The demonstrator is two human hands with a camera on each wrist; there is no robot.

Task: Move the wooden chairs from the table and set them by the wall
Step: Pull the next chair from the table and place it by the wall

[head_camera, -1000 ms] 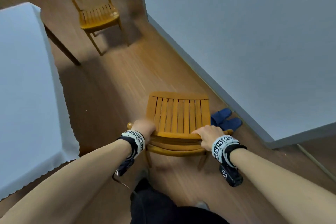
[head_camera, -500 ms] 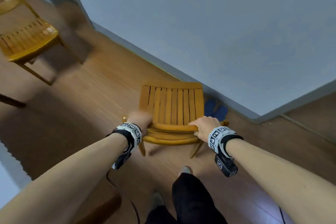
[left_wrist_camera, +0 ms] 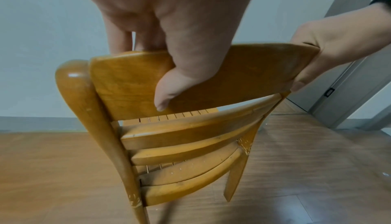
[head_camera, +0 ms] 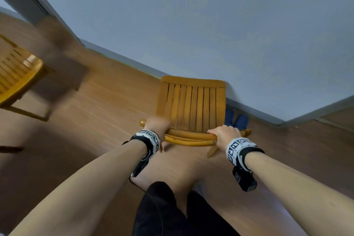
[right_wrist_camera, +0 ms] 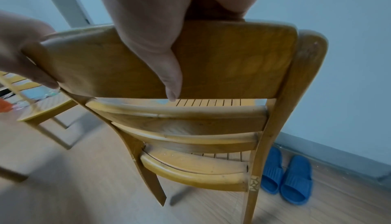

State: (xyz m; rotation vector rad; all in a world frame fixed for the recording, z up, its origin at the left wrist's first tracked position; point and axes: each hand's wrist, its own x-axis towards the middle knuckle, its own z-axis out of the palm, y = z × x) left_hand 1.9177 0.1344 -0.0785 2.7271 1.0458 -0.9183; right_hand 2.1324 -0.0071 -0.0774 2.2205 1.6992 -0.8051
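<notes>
A yellow-brown wooden chair [head_camera: 191, 105] with a slatted seat stands in front of me, its seat front close to the grey wall [head_camera: 210, 25]. My left hand [head_camera: 156, 125] grips the left part of its top back rail [left_wrist_camera: 135, 80], thumb on the near face and fingers over the top. My right hand [head_camera: 224, 133] grips the right part of the same rail [right_wrist_camera: 232, 63] the same way. A second wooden chair [head_camera: 17, 78] stands at the left edge, away from the wall.
A pair of blue slippers [right_wrist_camera: 285, 175] lies on the wooden floor against the skirting, just right of the held chair. A grey door frame [head_camera: 24, 0] rises at the far left. My dark-trousered legs [head_camera: 172, 212] are right behind the chair.
I have turned right toward the wall and carried the chair closer to it. The white-clothed table has left the view and the second chair has slid to the left edge.
</notes>
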